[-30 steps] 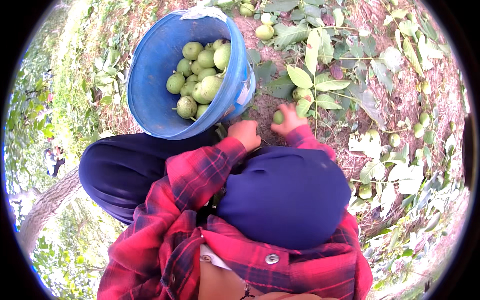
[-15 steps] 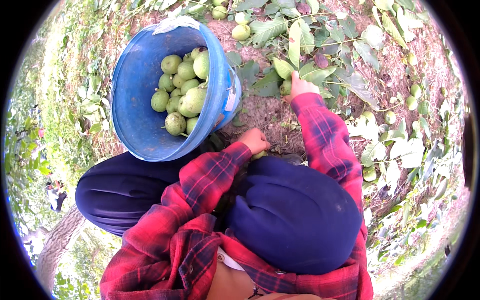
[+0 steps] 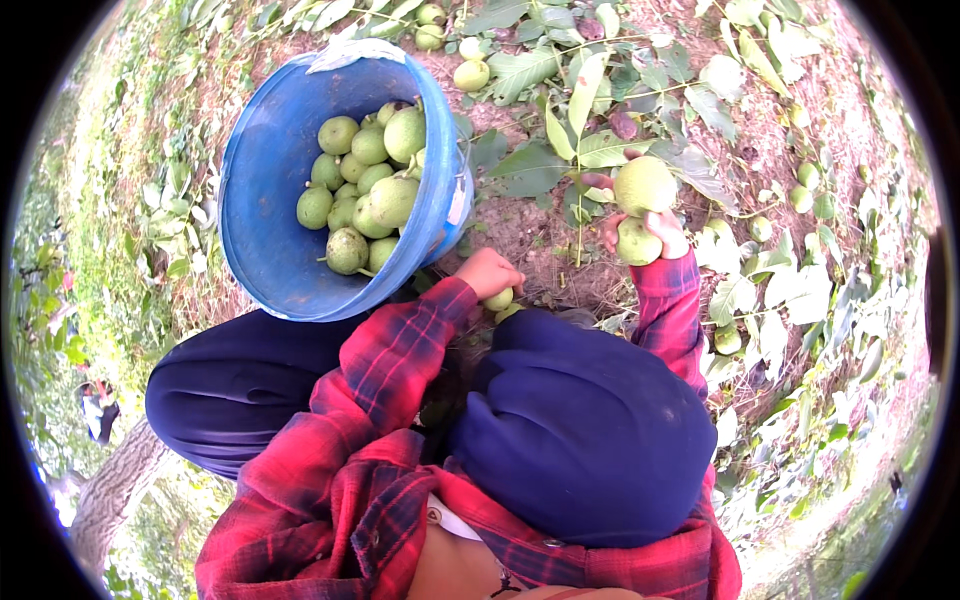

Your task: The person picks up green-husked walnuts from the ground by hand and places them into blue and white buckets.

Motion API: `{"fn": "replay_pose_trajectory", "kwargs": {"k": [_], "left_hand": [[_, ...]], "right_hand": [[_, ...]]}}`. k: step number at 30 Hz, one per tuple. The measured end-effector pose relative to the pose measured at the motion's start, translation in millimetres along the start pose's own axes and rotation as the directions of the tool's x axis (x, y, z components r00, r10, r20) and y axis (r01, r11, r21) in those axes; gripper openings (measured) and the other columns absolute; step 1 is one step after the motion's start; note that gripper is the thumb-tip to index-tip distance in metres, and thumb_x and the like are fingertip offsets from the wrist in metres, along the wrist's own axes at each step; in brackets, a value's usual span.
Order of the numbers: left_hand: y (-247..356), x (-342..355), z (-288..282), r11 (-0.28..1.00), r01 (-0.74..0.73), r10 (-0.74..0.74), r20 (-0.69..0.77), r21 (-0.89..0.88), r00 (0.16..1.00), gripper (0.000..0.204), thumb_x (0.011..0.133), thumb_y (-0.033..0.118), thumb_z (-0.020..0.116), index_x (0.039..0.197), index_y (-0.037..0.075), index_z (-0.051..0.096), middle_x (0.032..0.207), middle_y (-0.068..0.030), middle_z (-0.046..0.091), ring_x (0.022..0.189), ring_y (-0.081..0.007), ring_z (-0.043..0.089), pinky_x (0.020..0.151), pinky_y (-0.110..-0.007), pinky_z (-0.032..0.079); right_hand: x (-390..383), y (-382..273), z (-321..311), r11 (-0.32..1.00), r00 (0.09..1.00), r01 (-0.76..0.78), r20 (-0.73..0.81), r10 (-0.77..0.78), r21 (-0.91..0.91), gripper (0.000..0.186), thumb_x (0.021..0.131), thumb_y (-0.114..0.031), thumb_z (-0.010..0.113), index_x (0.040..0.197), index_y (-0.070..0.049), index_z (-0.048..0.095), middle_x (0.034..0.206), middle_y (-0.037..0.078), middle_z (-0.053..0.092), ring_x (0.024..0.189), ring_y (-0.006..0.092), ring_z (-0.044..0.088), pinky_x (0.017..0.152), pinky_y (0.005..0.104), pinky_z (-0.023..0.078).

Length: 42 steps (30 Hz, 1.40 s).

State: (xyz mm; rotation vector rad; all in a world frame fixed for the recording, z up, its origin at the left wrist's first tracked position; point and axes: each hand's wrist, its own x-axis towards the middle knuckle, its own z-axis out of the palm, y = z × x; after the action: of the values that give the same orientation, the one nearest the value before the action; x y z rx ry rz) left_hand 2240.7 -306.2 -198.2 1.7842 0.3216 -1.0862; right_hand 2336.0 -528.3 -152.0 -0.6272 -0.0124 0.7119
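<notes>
My right hand (image 3: 668, 238) is closed around a green-husked walnut (image 3: 638, 243), above leaf litter to the right of the bucket. A larger green walnut (image 3: 645, 187) sits right against its fingers, hiding part of them. Near my knee, my left hand (image 3: 488, 273) has its fingers curled down onto a small green walnut (image 3: 499, 299); one more walnut (image 3: 508, 313) shows just below it, partly behind the knee. The blue bucket (image 3: 262, 215) is tilted with its mouth toward me, and several green walnuts (image 3: 368, 146) lie inside.
A leafy twig (image 3: 530, 169) lies on the soil between bucket and right hand. Several green walnuts (image 3: 471, 75) are scattered beyond the bucket, others (image 3: 802, 198) to the right among fallen leaves. My dark-clad knees (image 3: 590, 430) border the near side. A tree trunk (image 3: 118, 490) stands at lower left.
My right hand has drawn back from the leafy twig, nearer to me and rightward, with walnuts now at its fingers. My left hand has shifted slightly left, showing the walnut under its fingers.
</notes>
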Motion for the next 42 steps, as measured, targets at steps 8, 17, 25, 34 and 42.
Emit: {"fn": "replay_pose_trajectory", "kwargs": {"k": [8, 17, 25, 34, 42], "left_hand": [[-4, 29, 17, 0.936, 0.02, 0.022, 0.116, -0.352, 0.993, 0.017, 0.07, 0.015, 0.054, 0.07, 0.0, 0.063, 0.069, -0.006, 0.061, 0.066, -0.0126, 0.055, 0.066, -0.023, 0.042], [33, 11, 1, 0.975, -0.013, 0.01, -0.013, -0.222, 1.0, 0.019, 0.073, 0.014, 0.052, 0.076, -0.004, 0.058, 0.064, -0.0109, 0.057, 0.054, -0.0153, 0.055, 0.053, -0.024, 0.044], [51, 34, 37, 0.972, 0.07, -0.014, 0.242, -0.223, 0.97, 0.019, 0.073, 0.014, 0.052, 0.076, -0.003, 0.059, 0.062, -0.0093, 0.057, 0.054, -0.0148, 0.055, 0.052, -0.024, 0.043], [68, 38, 15, 0.967, 0.147, -0.105, 0.198, -0.209, 0.975, 0.022, 0.074, 0.017, 0.054, 0.066, -0.003, 0.058, 0.059, -0.0088, 0.056, 0.051, -0.0148, 0.055, 0.048, -0.024, 0.043], [51, 29, 18, 0.986, 0.09, -0.049, 0.266, -0.144, 0.963, 0.022, 0.074, 0.016, 0.054, 0.065, -0.004, 0.058, 0.059, -0.0093, 0.057, 0.049, -0.016, 0.055, 0.048, -0.025, 0.044]], "right_hand": [[66, -17, 157, 0.88, 0.897, 0.441, 0.078, -0.434, -0.177, 0.055, 0.069, -0.026, 0.057, 0.115, -0.007, 0.032, 0.097, 0.015, 0.046, 0.079, 0.0269, 0.051, 0.069, 0.0378, 0.043], [34, -75, -7, 0.248, 0.39, 0.152, -0.173, -0.905, -0.957, 0.022, 0.069, -0.002, 0.052, 0.091, -0.003, 0.054, 0.089, 0.013, 0.053, 0.089, 0.0221, 0.049, 0.076, 0.0301, 0.04], [-114, -97, -249, -0.3, 0.506, -0.789, -0.29, -0.812, -0.537, 0.034, 0.062, -0.011, 0.061, 0.093, -0.008, 0.048, 0.091, 0.01, 0.049, 0.074, 0.0216, 0.05, 0.063, 0.0291, 0.043], [-100, -93, -134, 0.627, 0.483, -0.332, -0.698, -0.529, -0.705, 0.018, 0.068, -0.02, 0.057, 0.077, -0.004, 0.056, 0.067, 0.007, 0.051, 0.058, 0.0134, 0.051, 0.051, 0.0222, 0.041], [-70, -77, -153, -0.463, 0.507, -0.806, -0.834, -0.217, -0.37, 0.065, 0.051, -0.025, 0.071, 0.11, -0.017, 0.042, 0.093, 0.013, 0.056, 0.086, 0.0269, 0.054, 0.074, 0.0345, 0.043]]}}
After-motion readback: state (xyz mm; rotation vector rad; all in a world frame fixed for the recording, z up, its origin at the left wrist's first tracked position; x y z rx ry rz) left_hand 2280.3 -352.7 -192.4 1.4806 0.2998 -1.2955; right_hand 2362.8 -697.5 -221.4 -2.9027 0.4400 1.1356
